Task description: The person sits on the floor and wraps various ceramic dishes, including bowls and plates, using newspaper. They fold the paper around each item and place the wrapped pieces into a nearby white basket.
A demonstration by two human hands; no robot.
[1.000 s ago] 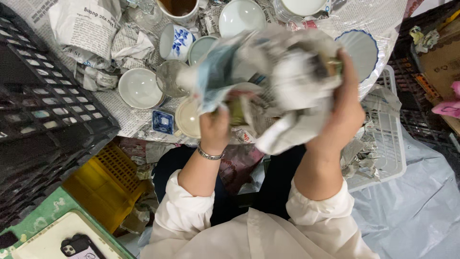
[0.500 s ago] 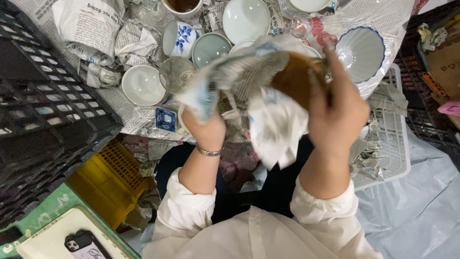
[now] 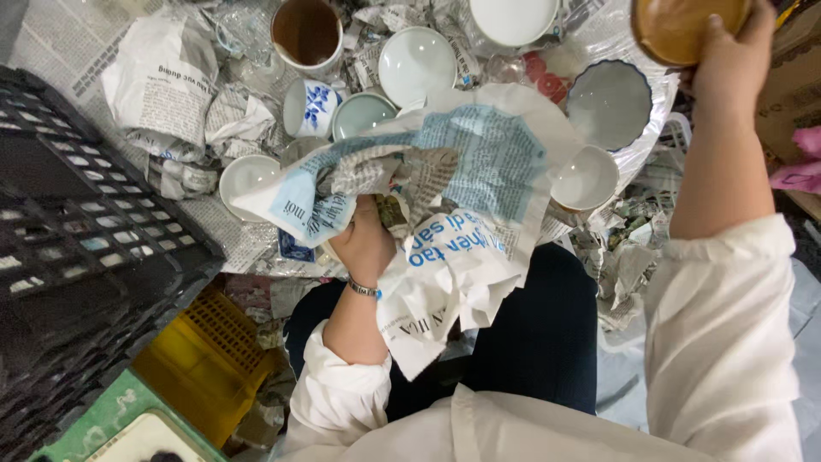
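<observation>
Brown wooden bowl [image 3: 684, 27] sits gripped in the right hand [image 3: 727, 60], held out at the far right above the spread of crockery. Nearer, at centre, the left hand [image 3: 366, 244] clutches a crumpled newspaper sheet [image 3: 445, 197] over the lap. Just beyond the paper lie 2 white bowls [image 3: 586, 178], a scalloped blue-rimmed dish [image 3: 609, 104] and a blue-patterned cup [image 3: 306, 108]. A black crate [image 3: 77, 248] stands left.

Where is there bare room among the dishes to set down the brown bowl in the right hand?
Little room. The brown bowl in the right hand hangs over a narrow strip of plastic sheet between the white plate and the blue-rimmed bowl. Around the cup and small white bowl dishes crowd together. The left hand holds the newspaper.
</observation>
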